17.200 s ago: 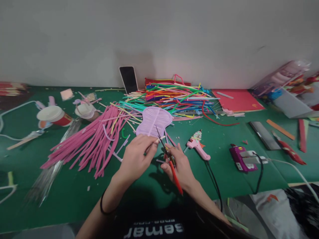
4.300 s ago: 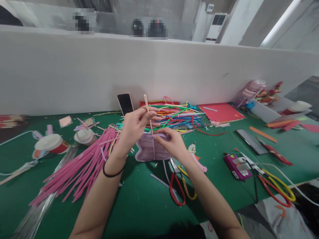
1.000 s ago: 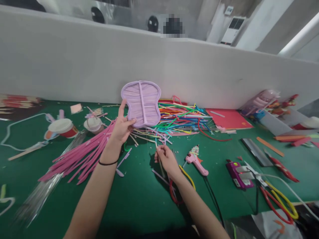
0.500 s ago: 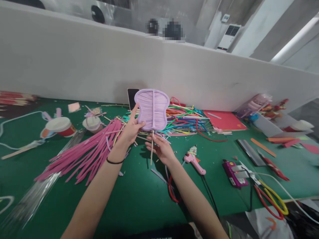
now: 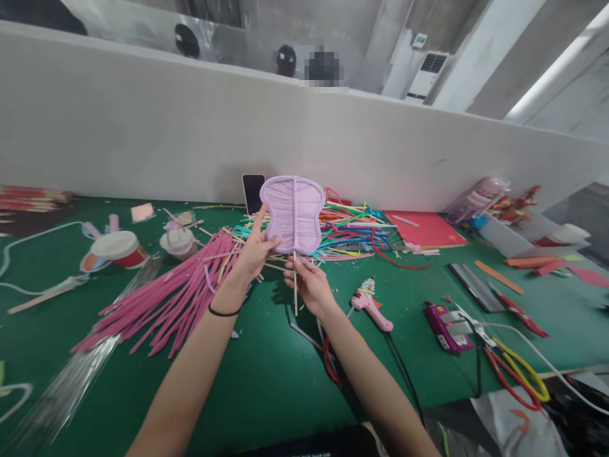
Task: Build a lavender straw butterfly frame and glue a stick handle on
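Observation:
A lavender hand fan [image 5: 307, 216] with a rounded, waisted outline stands upright above the green table, its face toward me. My left hand [image 5: 257, 252] pinches its left edge, thumb in front near the lower corner. At the bottom, my right hand [image 5: 309, 282] holds the thin wooden stick handle [image 5: 295, 295] between thumb and fingers. Behind the fan lies a heap of coloured pipe cleaners [image 5: 354, 231]. Pink pipe cleaners [image 5: 166, 295] spread out left of my left wrist. A pink hot glue gun [image 5: 373, 306] rests right of my right hand.
On the right are scissors [image 5: 509, 365], a purple power adapter [image 5: 447, 327], a red-handled tool [image 5: 518, 311] and a red sheet [image 5: 425, 228]. Paper cups [image 5: 121, 249] stand at the left. A phone [image 5: 254, 192] leans on the white partition [image 5: 190, 127]. Heads show beyond it.
The view has shifted slightly. Both hands keep their hold on the fan, which sits a little lower and further right in the picture. The right fingers are drawn in closer around the stick.

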`<state>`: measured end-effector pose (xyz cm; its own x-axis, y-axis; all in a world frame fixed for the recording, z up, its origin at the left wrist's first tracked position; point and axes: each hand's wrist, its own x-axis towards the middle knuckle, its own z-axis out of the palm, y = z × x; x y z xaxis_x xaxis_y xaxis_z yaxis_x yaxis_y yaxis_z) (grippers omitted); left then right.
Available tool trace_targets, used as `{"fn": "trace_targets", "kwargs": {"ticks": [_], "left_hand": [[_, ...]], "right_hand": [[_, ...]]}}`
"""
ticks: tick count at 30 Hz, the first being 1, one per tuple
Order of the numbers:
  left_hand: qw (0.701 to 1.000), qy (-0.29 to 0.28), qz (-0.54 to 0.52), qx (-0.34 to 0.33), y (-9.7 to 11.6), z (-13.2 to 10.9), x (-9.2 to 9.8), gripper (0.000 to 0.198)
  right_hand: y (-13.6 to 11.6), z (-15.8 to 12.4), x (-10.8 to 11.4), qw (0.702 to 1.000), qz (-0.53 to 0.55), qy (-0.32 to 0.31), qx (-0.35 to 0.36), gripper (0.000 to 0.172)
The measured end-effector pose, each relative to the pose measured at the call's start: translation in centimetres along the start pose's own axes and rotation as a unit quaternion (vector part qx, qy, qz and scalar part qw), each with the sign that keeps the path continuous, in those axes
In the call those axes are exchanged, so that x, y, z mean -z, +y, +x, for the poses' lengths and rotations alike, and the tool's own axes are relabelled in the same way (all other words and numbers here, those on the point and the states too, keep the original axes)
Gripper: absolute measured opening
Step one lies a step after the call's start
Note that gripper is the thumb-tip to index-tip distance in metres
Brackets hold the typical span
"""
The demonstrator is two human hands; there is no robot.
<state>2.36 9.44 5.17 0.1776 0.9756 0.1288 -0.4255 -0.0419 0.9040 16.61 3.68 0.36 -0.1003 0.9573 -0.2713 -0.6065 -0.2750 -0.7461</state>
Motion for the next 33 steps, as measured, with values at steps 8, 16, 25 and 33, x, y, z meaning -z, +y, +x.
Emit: {"fn": "trace_targets", "kwargs": {"ticks": [8,16,25,33], "left_hand": [[1.000,-0.007,0.027,-0.010,0.0,-0.5,-0.5,0.106],[0.991,0.003,0.125,-0.039,-0.2,-0.4,-0.6,0.094],[0.948,0.033,0.316,0.001,2.1,-6.9,-0.6,0.058],[0.981,0.135,0.075,0.121,2.3,-10.5,-1.0,0.048]], "right_hand": [[-0.2,-0.4,0.2,1.000,0.019,-0.002,0.005,0.029],[-1.1,-0.8,-0.9,0.999,0.019,0.004,0.042,0.030],[-8.2,-8.0,-1.6,0.985,-0.139,-0.099,-0.020,0.058],[-12.6,-13.0,-0.9,0.981,-0.069,-0.169,-0.065,0.048]]}}
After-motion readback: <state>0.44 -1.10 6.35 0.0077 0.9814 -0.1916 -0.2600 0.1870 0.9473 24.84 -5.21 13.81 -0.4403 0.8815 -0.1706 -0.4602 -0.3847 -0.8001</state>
